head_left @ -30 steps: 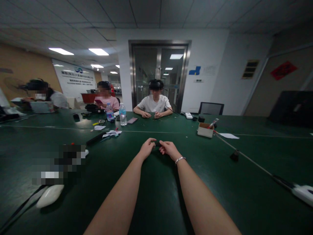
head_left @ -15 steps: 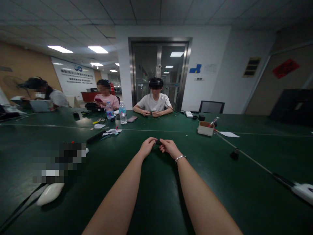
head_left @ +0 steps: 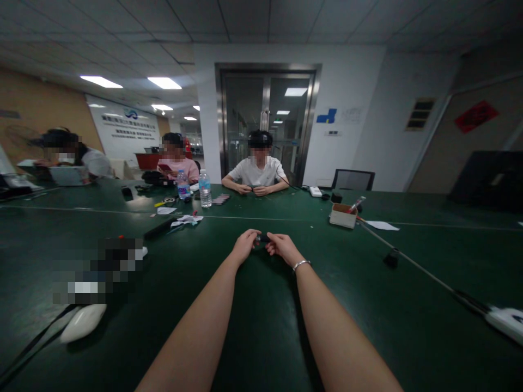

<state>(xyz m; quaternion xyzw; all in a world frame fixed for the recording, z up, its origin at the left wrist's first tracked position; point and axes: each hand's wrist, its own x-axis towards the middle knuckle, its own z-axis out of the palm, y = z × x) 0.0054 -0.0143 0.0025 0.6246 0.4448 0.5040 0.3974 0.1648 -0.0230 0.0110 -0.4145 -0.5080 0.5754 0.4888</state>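
Just above the green table, a small dark object spans the gap between my two hands. It is short, with a shiny part at its left end; its exact kind is too small to tell. My left hand pinches that left end between thumb and fingertips. On the other side, my right hand, with a silver bracelet at the wrist, grips the black end between thumb and forefinger. The fingers cover both ends of the object.
A small cardboard box holding a few things stands at right, near a power cable and a white power strip. Water bottles and papers lie ahead left. A white mouse-like object rests near left. A person sits opposite.
My hands have drawn slightly apart. More of the dark object shows between them, including its shiny left part.
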